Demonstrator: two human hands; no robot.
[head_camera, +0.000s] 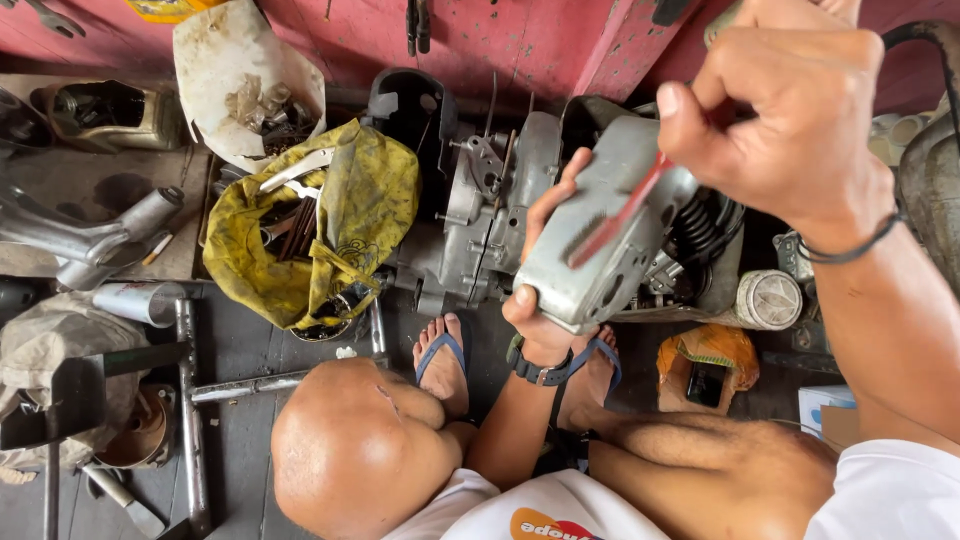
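My left hand (534, 322), with a black watch on its wrist, grips a grey metal engine cover (612, 150) by its lower left edge and holds it tilted above my feet in blue sandals. My right hand (795, 110), a dark band around the wrist, is closed on a red-handled brush (628, 208). The brush's dark bristles rest on the face of the cover. Behind the cover stands a grey engine block (478, 215) on the floor.
A yellow cloth bag (365, 200) with tools lies left of the engine, and a white sack (215, 50) of small metal parts sits behind it. Metal bars (188, 400) lie at left. A round tin (768, 298) and an orange bag (712, 345) are at right, against a red wall (500, 40).
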